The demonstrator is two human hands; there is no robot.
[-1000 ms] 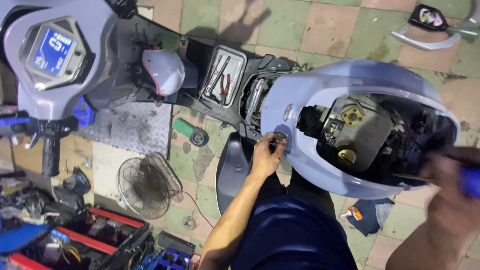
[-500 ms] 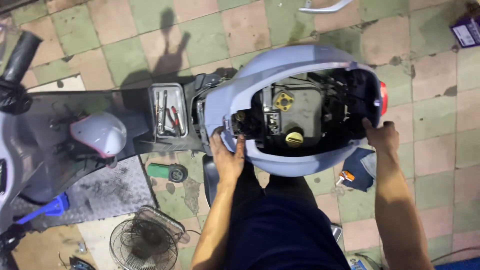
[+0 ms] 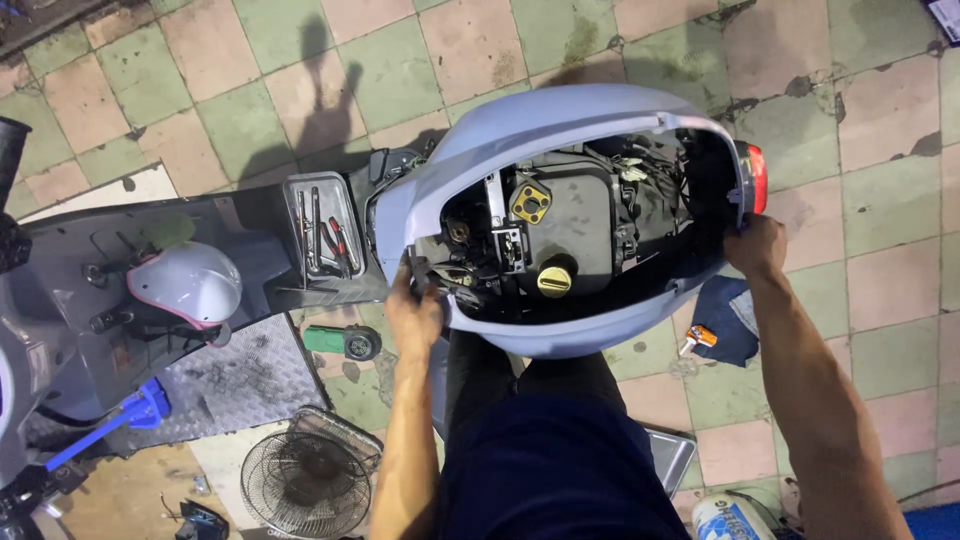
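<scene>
A glossy lilac scooter shell (image 3: 560, 120), curved and hollow, is gripped at its front rim by the left hand (image 3: 415, 315) and at its rear end, by the red tail light (image 3: 757, 177), by the right hand (image 3: 757, 247). Black engine parts with a yellow cap (image 3: 555, 279) are exposed inside. Tools are held in a tray (image 3: 322, 232) on the floorboard.

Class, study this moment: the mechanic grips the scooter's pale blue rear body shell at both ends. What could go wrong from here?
1. The left hand sits at the rear body shell front edge beside exposed brackets and wiring; fingers could be pinched or wires snagged.
2. The right hand grips near the red tail light; a slip might crack it.
3. The tool tray lies close and could be knocked.
</scene>
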